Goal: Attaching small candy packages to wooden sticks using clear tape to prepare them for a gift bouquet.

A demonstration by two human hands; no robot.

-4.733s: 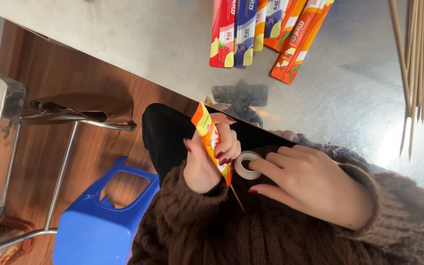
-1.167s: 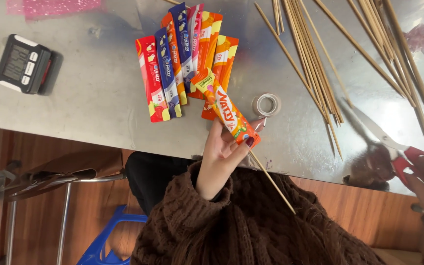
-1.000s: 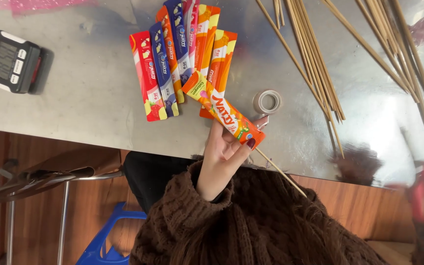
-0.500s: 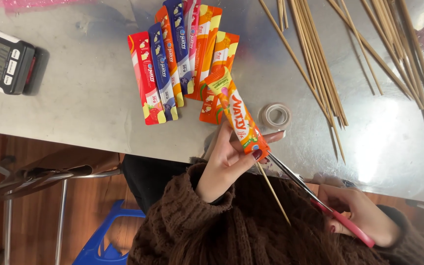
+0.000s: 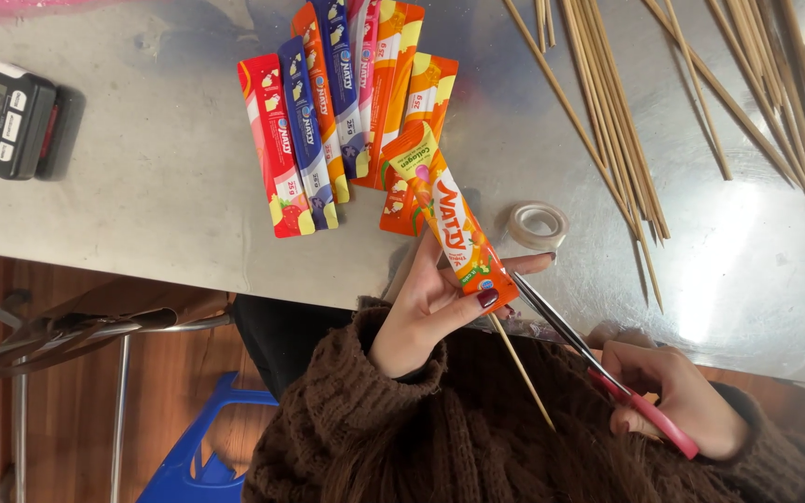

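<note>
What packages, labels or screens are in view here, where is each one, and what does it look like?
Orange stick sachet: left hand holds it on a wooden skewer; long, narrow, with green end.
Row of stick sachets: flat on the metal table; red, blue, pink, orange.
Digital timer: table's left edge; black box, grey screen.

We note a black digital scale [image 5: 4, 114] at the far left of the grey metal table [image 5: 142, 186]. Bare wooden sticks [image 5: 607, 102] fan across its right side. Below the edge: a metal-framed chair [image 5: 95, 326] and a blue plastic stool [image 5: 202, 447].
</note>
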